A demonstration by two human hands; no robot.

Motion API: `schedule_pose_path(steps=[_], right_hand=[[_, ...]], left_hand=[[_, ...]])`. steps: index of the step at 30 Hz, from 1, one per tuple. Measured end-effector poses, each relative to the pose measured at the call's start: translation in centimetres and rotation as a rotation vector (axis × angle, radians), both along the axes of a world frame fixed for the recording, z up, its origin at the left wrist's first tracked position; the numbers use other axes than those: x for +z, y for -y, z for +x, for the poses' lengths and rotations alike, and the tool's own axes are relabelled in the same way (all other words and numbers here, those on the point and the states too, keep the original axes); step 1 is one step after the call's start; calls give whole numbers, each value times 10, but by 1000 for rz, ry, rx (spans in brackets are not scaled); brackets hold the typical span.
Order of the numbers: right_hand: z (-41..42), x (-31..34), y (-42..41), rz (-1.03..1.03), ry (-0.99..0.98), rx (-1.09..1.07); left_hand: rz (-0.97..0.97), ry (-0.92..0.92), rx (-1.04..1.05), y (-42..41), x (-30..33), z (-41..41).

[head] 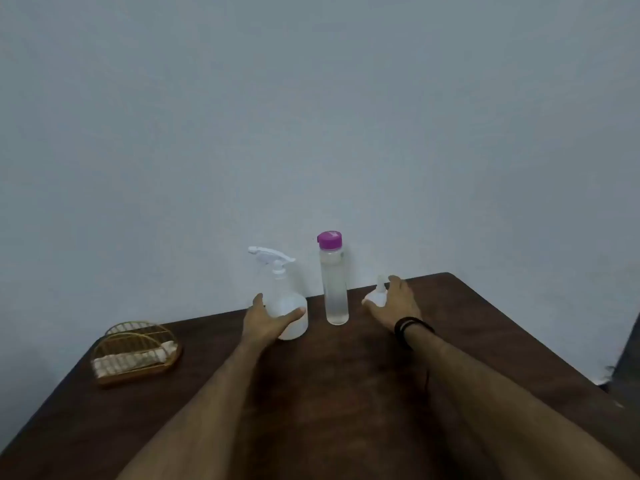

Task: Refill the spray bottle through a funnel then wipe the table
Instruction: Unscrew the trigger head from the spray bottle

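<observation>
A clear spray bottle point(289, 299) with a white trigger head stands near the far edge of the dark wooden table point(332, 368). My left hand point(268, 322) is spread around its base, thumb on the right side and fingers on the left, touching it. To its right stands a tall clear water bottle point(334, 289) with a purple cap, upright. Further right a small white funnel point(377, 296) sits spout up on the table. My right hand point(394, 304) curls over it with fingers apart, at or close to its rim.
A gold wire basket point(136, 351) holding a folded pale cloth point(131, 360) sits at the table's left edge. A plain grey wall stands right behind the table. Black bands circle my right wrist. The table's right edge runs diagonally toward me.
</observation>
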State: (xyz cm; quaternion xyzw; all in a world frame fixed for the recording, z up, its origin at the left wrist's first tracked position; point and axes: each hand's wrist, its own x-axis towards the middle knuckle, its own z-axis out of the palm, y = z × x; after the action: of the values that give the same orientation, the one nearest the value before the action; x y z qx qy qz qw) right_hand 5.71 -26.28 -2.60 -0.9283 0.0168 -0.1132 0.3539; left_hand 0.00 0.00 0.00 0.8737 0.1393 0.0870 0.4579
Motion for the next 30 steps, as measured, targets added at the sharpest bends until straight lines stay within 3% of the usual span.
schedule_pose_path(steps=[5,7,10,13,21,30], right_hand=[[38,-21,3,230,-72,-30],[48,-33,2,212,-48,-23],[52,-42,2,30,-14,-16],[47,-45,4,60,14,-5],[-29,-37,11,222,60,-64],[-129,-37,34,167,63,-161]], left_hand=[[-117,116,51,14,-19,35],[-117,136,63,18,-27,43],[-98,155,62,19,-32,45],[-81,175,51,18,-35,35],[-73,203,74,20,-39,-30],[-45,213,98,24,-53,-124]])
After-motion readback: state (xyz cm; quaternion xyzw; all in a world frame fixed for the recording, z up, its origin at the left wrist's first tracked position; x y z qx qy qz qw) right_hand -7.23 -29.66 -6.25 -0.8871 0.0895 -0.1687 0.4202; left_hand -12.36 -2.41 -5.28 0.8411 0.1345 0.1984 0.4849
